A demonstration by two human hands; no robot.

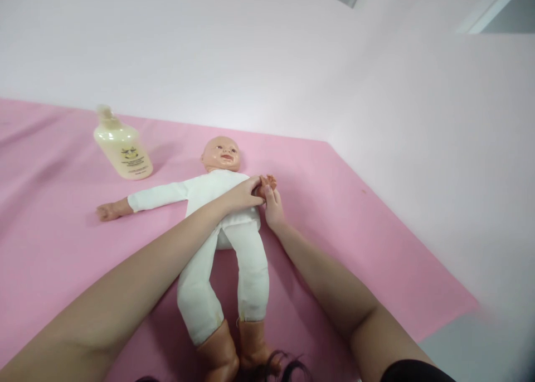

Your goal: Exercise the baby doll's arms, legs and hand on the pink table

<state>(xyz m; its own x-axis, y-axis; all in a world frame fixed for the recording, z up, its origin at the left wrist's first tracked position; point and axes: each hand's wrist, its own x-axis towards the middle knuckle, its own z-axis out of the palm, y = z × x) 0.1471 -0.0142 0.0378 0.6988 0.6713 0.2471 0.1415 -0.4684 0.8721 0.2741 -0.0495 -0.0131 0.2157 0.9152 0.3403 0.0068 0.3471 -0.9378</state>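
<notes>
A baby doll point(242, 242) with a white cloth body lies on its back, its head toward the far edge of the pink surface. My left hand point(244, 197) reaches across the doll's chest, its fingers closed around the doll's hand point(270, 182) on the right side. From the other side my right hand point(273, 206) grips the same small hand, thumb and fingers pressed to it. The doll's other arm point(159, 197) stretches out to the left, touched by neither hand. Its brown plastic feet point toward me.
A pale yellow pump bottle point(125, 150) with a printed label stands on the pink mat point(355, 226), left of the doll's head. White wall point(167, 47) rises behind the mat. Dark strands of hair point(292, 365) hang at the bottom edge.
</notes>
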